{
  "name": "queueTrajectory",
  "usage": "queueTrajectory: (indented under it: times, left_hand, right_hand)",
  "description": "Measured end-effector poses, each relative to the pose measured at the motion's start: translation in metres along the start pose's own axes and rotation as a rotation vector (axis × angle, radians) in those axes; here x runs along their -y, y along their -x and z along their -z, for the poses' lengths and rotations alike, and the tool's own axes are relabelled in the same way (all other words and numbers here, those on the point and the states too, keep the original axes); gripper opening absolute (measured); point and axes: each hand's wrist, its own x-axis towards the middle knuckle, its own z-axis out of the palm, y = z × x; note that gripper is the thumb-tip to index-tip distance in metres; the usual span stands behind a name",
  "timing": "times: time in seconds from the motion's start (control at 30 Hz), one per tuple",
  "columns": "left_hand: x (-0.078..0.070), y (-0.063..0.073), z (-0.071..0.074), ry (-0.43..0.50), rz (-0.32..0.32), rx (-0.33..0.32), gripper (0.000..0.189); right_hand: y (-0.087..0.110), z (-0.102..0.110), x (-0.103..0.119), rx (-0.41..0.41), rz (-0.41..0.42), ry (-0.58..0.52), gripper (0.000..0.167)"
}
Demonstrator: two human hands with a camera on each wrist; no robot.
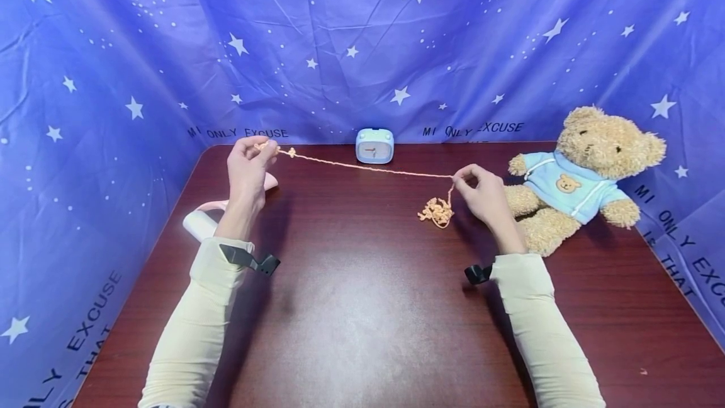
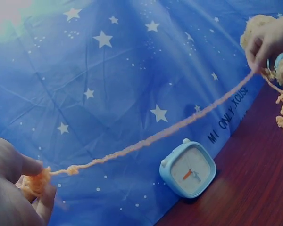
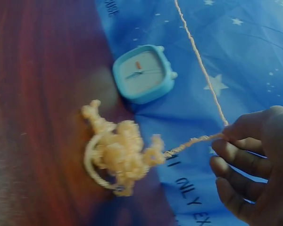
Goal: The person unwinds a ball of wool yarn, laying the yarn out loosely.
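A thin orange cord runs nearly straight between both hands, above the back of the table. My left hand pinches a small knotted bunch at its left end; a little knot shows just past the fingertips in the left wrist view. With thumb and forefinger, my right hand pinches the cord's other end. Below that pinch a tangled orange clump of the same cord dangles, with a loop at its side.
A light blue alarm clock stands at the table's back edge. On the right sits a teddy bear in a blue hoodie, close by the right hand. A white and pink object lies behind the left wrist. Starry blue cloth surrounds the table.
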Motion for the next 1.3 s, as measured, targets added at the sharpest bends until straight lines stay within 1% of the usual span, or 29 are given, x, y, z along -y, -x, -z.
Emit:
queueTrajectory:
  times: [0.13,0.23,0.3,0.4,0.5,0.63,0.77,0.87,1.03,1.2,1.3]
  left_hand:
    - [0.000,0.001,-0.001,0.029,0.006,0.073,0.009]
    - [0.000,0.002,-0.001,0.071,0.021,0.128,0.004]
    - [0.000,0.003,-0.001,0.085,0.028,0.159,0.006]
    - [0.000,0.005,-0.002,0.090,0.025,0.192,0.007]
    - [0.000,0.006,-0.003,0.082,0.015,0.212,0.007]
    - [-0.002,0.009,-0.006,0.061,0.000,0.220,0.009]
    - [-0.002,0.011,-0.008,0.041,-0.011,0.220,0.009]
    - [-0.002,0.011,-0.009,0.038,-0.011,0.226,0.010]
    - [0.000,0.012,-0.011,0.025,-0.019,0.241,0.010]
    - [0.001,0.013,-0.014,0.001,-0.034,0.261,0.010]
    - [0.002,0.014,-0.016,0.016,-0.032,0.270,0.009]
  right_hand:
    - [0.004,-0.013,-0.005,0.092,0.011,0.001,0.010]
    - [0.007,-0.022,-0.007,0.141,0.012,0.004,0.008]
    - [0.009,-0.026,-0.008,0.169,0.013,0.015,0.007]
    - [0.010,-0.028,-0.006,0.193,0.008,0.033,0.006]
    - [0.008,-0.027,0.001,0.193,0.014,0.047,0.006]
    - [0.001,-0.024,0.018,0.177,0.048,0.043,0.009]
    - [-0.006,-0.031,0.043,0.176,0.103,-0.009,0.012]
    - [-0.010,-0.044,0.064,0.185,0.146,-0.073,0.013]
    - [-0.015,-0.071,0.093,0.206,0.224,-0.179,0.019]
    - [-0.019,-0.097,0.112,0.203,0.279,-0.251,0.021]
    - [-0.021,-0.110,0.119,0.198,0.292,-0.280,0.023]
